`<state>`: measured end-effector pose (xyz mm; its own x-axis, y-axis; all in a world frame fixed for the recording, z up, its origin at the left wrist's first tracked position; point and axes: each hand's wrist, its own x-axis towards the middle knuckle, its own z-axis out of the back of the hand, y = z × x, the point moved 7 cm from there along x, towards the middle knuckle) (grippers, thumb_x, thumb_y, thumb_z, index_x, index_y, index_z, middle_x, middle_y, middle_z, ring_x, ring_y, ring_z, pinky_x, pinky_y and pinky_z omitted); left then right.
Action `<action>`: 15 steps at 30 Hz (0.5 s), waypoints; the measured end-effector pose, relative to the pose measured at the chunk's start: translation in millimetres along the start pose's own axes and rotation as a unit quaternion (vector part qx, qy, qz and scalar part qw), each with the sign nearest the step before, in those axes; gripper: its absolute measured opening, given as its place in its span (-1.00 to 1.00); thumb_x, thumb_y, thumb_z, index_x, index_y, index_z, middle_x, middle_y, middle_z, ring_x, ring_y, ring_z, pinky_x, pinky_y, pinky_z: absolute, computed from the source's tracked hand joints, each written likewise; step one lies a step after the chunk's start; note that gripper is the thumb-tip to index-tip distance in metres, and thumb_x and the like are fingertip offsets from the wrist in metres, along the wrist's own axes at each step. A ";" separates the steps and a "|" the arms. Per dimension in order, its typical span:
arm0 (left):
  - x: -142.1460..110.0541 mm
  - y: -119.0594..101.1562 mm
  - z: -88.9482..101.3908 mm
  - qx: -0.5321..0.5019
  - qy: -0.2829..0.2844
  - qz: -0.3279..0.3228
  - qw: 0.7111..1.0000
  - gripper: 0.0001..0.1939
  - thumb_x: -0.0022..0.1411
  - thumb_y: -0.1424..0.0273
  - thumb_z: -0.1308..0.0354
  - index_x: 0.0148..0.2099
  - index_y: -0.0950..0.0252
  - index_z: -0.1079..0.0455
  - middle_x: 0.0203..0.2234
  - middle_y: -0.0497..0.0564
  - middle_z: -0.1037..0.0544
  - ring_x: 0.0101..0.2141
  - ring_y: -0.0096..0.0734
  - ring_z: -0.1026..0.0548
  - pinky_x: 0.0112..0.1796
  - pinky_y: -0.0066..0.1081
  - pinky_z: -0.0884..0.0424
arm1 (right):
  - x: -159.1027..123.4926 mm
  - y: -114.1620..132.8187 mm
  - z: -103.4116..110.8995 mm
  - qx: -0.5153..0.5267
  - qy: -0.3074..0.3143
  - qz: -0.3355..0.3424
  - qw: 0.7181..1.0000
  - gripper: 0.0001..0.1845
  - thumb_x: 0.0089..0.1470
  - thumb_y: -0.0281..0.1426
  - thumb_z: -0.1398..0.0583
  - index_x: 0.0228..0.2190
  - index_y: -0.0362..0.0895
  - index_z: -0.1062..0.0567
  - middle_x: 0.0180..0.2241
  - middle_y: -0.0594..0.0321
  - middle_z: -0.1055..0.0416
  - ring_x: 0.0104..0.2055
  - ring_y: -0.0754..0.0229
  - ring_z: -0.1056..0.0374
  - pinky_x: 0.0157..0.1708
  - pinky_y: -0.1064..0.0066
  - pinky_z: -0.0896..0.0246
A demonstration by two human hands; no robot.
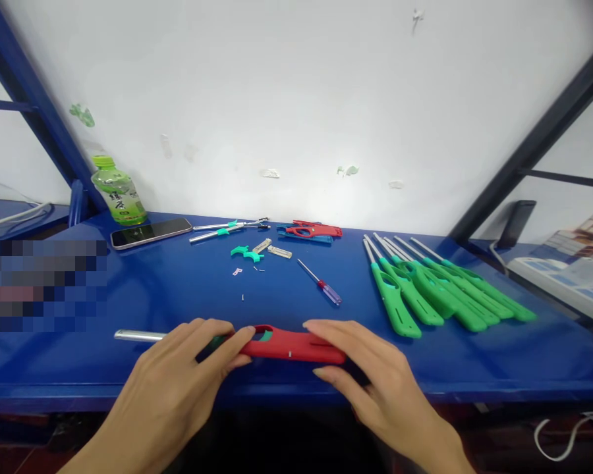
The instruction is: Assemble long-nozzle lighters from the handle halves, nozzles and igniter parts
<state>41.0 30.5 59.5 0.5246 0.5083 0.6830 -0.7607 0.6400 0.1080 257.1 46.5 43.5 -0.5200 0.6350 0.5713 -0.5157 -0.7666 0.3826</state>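
Observation:
A red gas lighter with a long silver tube and a green trigger lies level between my hands, close to the table's front edge. My left hand is closed round its front end, thumb and fingers near the trigger opening; the tube sticks out to the left. My right hand grips the rear end of the handle between thumb and fingers. A small screw stands on the blue table beyond the lighter. Behind it are green triggers and a screwdriver with a clear purple handle.
Several green lighters lie fanned out at the right. Red and blue casing halves, metal tubes and pale inner parts lie at the back. A phone and a green bottle are at the left, before the white wall.

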 end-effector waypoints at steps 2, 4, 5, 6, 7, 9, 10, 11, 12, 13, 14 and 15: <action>-2.2 6.3 -0.9 0.005 0.007 0.015 1.000 -0.72 0.61 0.39 0.04 0.17 0.24 -0.45 -0.18 0.04 -0.62 -0.30 -0.33 -0.59 -0.27 -0.34 -0.49 | -1.0 -6.6 3.5 0.015 -0.025 -0.040 0.999 -0.56 0.46 -0.31 -0.20 0.29 0.08 -0.38 0.17 0.27 -0.56 0.16 0.18 -0.51 0.22 0.39 -0.39; -4.8 11.6 -4.0 0.010 0.020 0.032 0.999 -0.71 0.61 0.35 0.03 0.18 0.25 -0.46 -0.17 0.06 -0.61 -0.30 -0.30 -0.59 -0.25 -0.31 -0.50 | -2.1 -14.2 5.3 0.017 -0.043 -0.086 0.995 -0.57 0.45 -0.31 -0.19 0.28 0.13 -0.39 0.16 0.31 -0.56 0.15 0.16 -0.52 0.21 0.36 -0.41; -6.2 13.8 -6.1 0.011 0.027 0.040 0.999 -0.69 0.61 0.32 0.03 0.18 0.25 -0.47 -0.17 0.06 -0.61 -0.30 -0.28 -0.59 -0.24 -0.29 -0.50 | -2.5 -17.6 5.2 0.015 -0.047 -0.107 0.993 -0.58 0.45 -0.31 -0.19 0.27 0.15 -0.39 0.15 0.32 -0.57 0.13 0.15 -0.53 0.19 0.34 -0.42; -7.7 15.7 -8.3 0.010 0.034 0.048 0.998 -0.69 0.61 0.30 0.03 0.17 0.24 -0.48 -0.17 0.06 -0.61 -0.31 -0.27 -0.58 -0.24 -0.28 -0.50 | -2.7 -20.4 4.3 0.014 -0.046 -0.124 0.991 -0.59 0.45 -0.32 -0.18 0.26 0.17 -0.41 0.13 0.33 -0.57 0.12 0.15 -0.54 0.19 0.32 -0.43; -9.1 17.1 -10.6 0.007 0.039 0.055 0.998 -0.68 0.61 0.28 0.03 0.17 0.23 -0.49 -0.16 0.06 -0.62 -0.30 -0.25 -0.58 -0.23 -0.26 -0.50 | -2.7 -22.3 3.0 0.014 -0.041 -0.137 0.990 -0.61 0.45 -0.32 -0.18 0.24 0.17 -0.43 0.12 0.33 -0.58 0.11 0.14 -0.54 0.18 0.31 -0.43; -11.9 19.3 -15.0 0.000 0.048 0.068 0.997 -0.67 0.60 0.25 0.02 0.18 0.21 -0.49 -0.13 0.06 -0.62 -0.24 -0.20 -0.59 -0.17 -0.23 -0.50 | -2.1 -23.8 0.3 0.020 -0.029 -0.147 0.989 -0.66 0.46 -0.33 -0.16 0.20 0.17 -0.45 0.11 0.35 -0.58 0.12 0.16 -0.53 0.19 0.30 -0.41; -13.2 20.1 -17.0 -0.002 0.053 0.075 0.996 -0.66 0.60 0.23 0.01 0.21 0.20 -0.48 -0.10 0.07 -0.62 -0.19 -0.17 -0.60 -0.14 -0.20 -0.50 | -1.7 -24.0 -0.5 0.024 -0.025 -0.147 0.988 -0.68 0.47 -0.34 -0.14 0.17 0.17 -0.46 0.11 0.36 -0.58 0.13 0.17 -0.52 0.19 0.31 -0.40; -14.3 20.7 -18.8 -0.005 0.059 0.083 0.995 -0.64 0.59 0.21 0.00 0.25 0.19 -0.45 -0.08 0.07 -0.63 -0.15 -0.14 -0.60 -0.11 -0.18 -0.50 | -1.4 -24.0 -1.0 0.028 -0.023 -0.147 0.988 -0.69 0.48 -0.34 -0.13 0.16 0.17 -0.47 0.11 0.38 -0.58 0.14 0.18 -0.51 0.20 0.32 -0.38; -15.2 21.1 -20.4 -0.007 0.068 0.090 0.994 -0.62 0.59 0.20 0.00 0.30 0.17 -0.41 -0.06 0.07 -0.63 -0.12 -0.11 -0.59 -0.08 -0.16 -0.49 | -1.1 -24.1 -1.1 0.032 -0.022 -0.147 0.988 -0.70 0.49 -0.35 -0.12 0.15 0.17 -0.47 0.11 0.38 -0.58 0.15 0.20 -0.51 0.21 0.33 -0.36; -15.8 21.2 -21.5 -0.010 0.075 0.096 0.992 -0.59 0.59 0.19 0.00 0.34 0.16 -0.37 -0.04 0.06 -0.63 -0.10 -0.10 -0.59 -0.06 -0.14 -0.48 | -0.9 -24.5 -0.8 0.034 -0.023 -0.149 0.988 -0.71 0.50 -0.35 -0.11 0.14 0.17 -0.47 0.10 0.39 -0.58 0.15 0.21 -0.50 0.22 0.34 -0.35; -16.1 20.9 -22.0 -0.012 0.082 0.101 0.991 -0.58 0.59 0.18 0.01 0.36 0.14 -0.35 -0.03 0.05 -0.63 -0.09 -0.09 -0.58 -0.04 -0.12 -0.47 | -0.9 -25.0 -0.4 0.036 -0.025 -0.152 0.987 -0.71 0.50 -0.35 -0.10 0.14 0.16 -0.47 0.10 0.38 -0.58 0.15 0.22 -0.50 0.22 0.35 -0.33; -16.2 20.4 -21.9 -0.015 0.087 0.105 0.991 -0.58 0.59 0.18 0.01 0.37 0.12 -0.34 -0.01 0.05 -0.63 -0.08 -0.09 -0.57 -0.03 -0.11 -0.46 | -1.0 -25.5 -0.1 0.036 -0.027 -0.155 0.987 -0.71 0.50 -0.36 -0.10 0.13 0.15 -0.48 0.10 0.38 -0.58 0.15 0.22 -0.49 0.23 0.35 -0.32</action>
<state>25.4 48.0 34.8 0.4155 0.7219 0.5534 -0.8498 0.5250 -0.0468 270.7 65.4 33.2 -0.3072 0.8353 0.4559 -0.5930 -0.5427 0.5948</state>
